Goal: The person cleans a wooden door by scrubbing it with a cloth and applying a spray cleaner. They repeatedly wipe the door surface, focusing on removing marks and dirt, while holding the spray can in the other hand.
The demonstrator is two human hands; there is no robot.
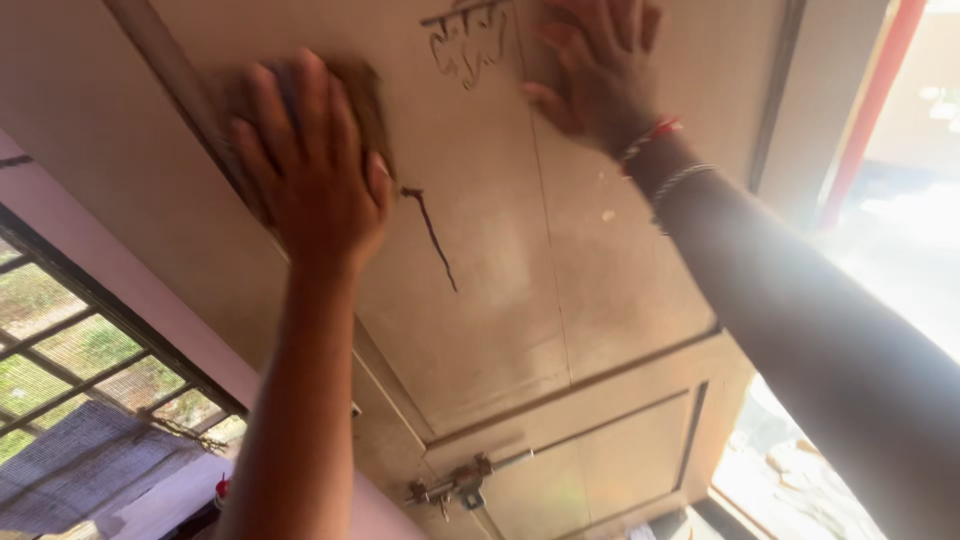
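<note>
Wooden door (pixel 500 330): pale, panelled, filling the middle of the view, seen at a steep tilt.
Left hand (pixel 315 165): up on the far left part of the door, fingers spread and pressing flat over a brown pad.
Brown pad (pixel 365 85): mostly hidden beneath the palm, its edge peeking out at the right of the fingers, tight against the wood.
Right hand (pixel 600 70): open, palm flat on the door at far right, nothing in it; blurred.
Bangles (pixel 665 165): red thread and thin bands at the right wrist.
Dark streak (pixel 430 235): a thin line running down the wood just right of the left hand.
Scribble (pixel 470 40): dark marks between the two hands.
Latch (pixel 455 485): metal bolt on the near lower panel.
Window grille (pixel 90 350): dark bars at left, well apart from the hands.
</note>
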